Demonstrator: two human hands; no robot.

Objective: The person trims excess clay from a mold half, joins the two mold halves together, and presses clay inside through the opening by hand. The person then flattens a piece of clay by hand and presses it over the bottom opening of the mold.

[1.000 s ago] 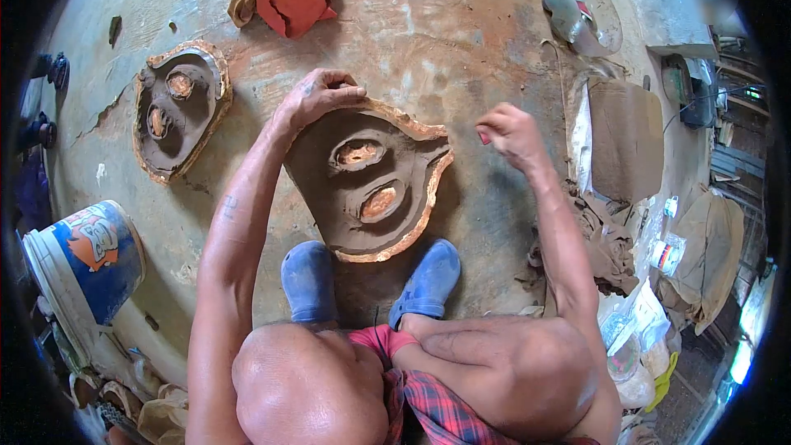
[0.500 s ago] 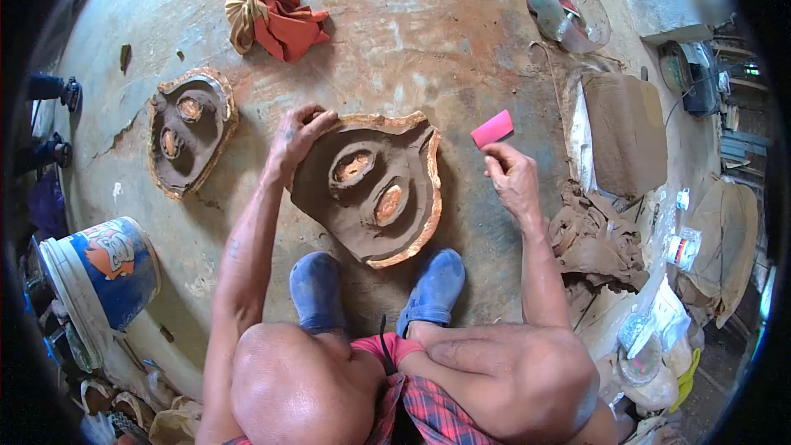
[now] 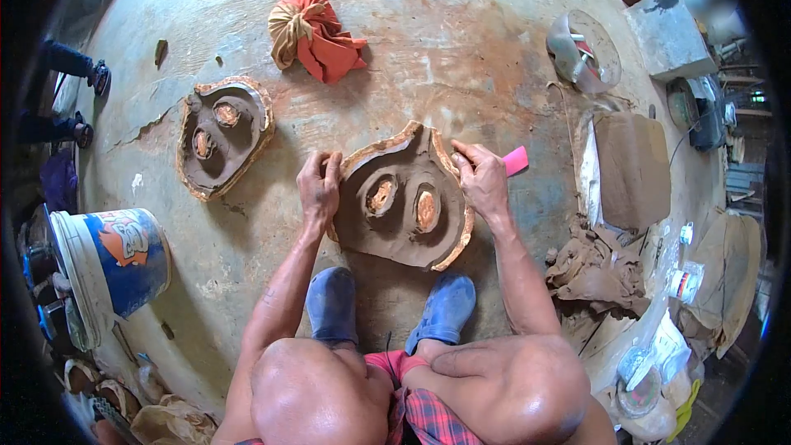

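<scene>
A clay-lined mold with a rough tan rim and two oval openings lies on the floor in front of my blue shoes. My left hand grips its left edge, fingers closed around the rim. On the opposite side, my right hand is closed on the right rim. A flat pink tool shows just beyond my right hand; whether the hand touches it is unclear. To the left lies a second, similar mold, touched by neither hand.
A red and tan cloth bundle lies ahead. At left are a white-and-blue bucket and another person's feet. The right side holds a clay block, crumpled clay, a clear basin and a grey block.
The near mold has turned counterclockwise. My right hand has moved from holding the pink tool in the air to the mold's right rim. My left hand stays on the rim.
</scene>
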